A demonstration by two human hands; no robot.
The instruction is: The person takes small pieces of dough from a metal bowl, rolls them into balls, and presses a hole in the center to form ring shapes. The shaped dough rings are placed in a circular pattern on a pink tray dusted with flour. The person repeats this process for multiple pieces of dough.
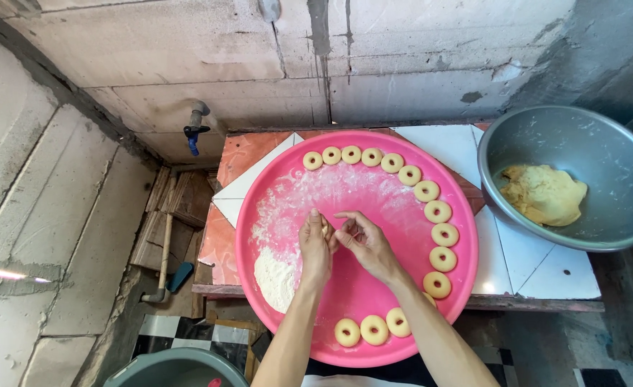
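My left hand (316, 247) and my right hand (365, 241) meet over the middle of a round pink tray (273, 186), fingers pinched together on a small piece of pale dough (326, 230) that is mostly hidden between them. Several small dough rings (438, 211) lie in an arc along the tray's far and right rim, and three more rings (373, 330) sit at the near rim. A patch of white flour (274, 276) lies on the tray left of my left wrist.
A large metal bowl (603, 154) at the right holds a lump of yellow dough (544, 193). The tray rests on a tiled table (546, 269) against a concrete block wall with a tap (195, 127). A grey bucket rim (177, 367) shows at bottom left.
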